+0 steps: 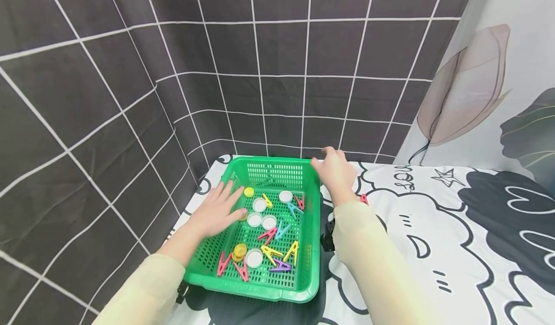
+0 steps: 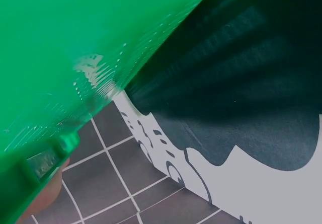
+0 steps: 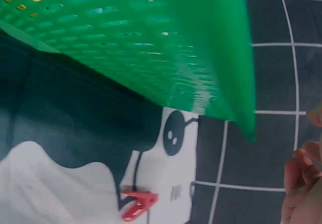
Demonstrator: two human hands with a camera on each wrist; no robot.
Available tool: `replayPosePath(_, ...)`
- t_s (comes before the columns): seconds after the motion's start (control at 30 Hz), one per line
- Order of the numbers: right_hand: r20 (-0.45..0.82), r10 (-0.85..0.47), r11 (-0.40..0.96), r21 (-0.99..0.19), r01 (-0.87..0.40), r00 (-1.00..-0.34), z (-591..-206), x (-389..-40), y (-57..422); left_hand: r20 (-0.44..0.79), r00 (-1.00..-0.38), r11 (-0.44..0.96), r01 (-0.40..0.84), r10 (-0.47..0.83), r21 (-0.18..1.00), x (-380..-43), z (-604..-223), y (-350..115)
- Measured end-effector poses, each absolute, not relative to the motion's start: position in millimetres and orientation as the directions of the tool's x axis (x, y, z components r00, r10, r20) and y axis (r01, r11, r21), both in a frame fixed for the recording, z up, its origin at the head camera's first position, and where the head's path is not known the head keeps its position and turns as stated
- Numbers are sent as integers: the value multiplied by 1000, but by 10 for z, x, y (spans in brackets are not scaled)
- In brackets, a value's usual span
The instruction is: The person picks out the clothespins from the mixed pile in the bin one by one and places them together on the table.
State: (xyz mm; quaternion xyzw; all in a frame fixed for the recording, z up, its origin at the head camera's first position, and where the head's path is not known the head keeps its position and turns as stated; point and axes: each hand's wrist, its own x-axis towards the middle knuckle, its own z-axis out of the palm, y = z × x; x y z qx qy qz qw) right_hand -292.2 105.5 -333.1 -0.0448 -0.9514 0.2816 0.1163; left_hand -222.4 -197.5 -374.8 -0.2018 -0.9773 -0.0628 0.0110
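A green plastic basket [image 1: 313,248] with slotted walls holds several red, yellow, blue and purple clothespins [image 1: 282,266], along with white round discs [image 1: 254,258] and yellow ones [image 1: 239,250]. My left hand [image 1: 218,211] lies across the basket's left rim, fingers spread and straight. In the left wrist view, the rim hides most of that hand. Close to the far right corner of the basket is my right hand [image 1: 336,173], its fingers loosely bent. The right wrist view shows its fingers [image 3: 302,171] apart from the green wall, with nothing visible in them.
Right of the basket, a red clothespin [image 3: 140,204] lies on the black-and-white patterned cloth [image 1: 416,248]. A dark cloth with white grid lines [image 1: 277,50] hangs behind and to the left. A pale leaf-print curtain [image 1: 472,84] hangs at the right.
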Motion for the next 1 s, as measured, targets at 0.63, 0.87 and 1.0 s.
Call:
replayPosePath(0.63, 174, -2, 837, -538, -97, -985, -3295, -2856, 616, 48, -922, 911, 388, 385, 138, -2191, -3741, -1971)
replayPosePath(0.87, 168, -126, 819, -539, -198, -978, -3403, -2789, 473, 55, -918, 909, 397, 393, 128, -2223, -3768, -1977)
replayPosePath(1.0, 154, -231, 798, -535, -278, -961, -3490, -2778, 394, 54, -921, 911, 390, 386, 134, -2237, -3771, -1991)
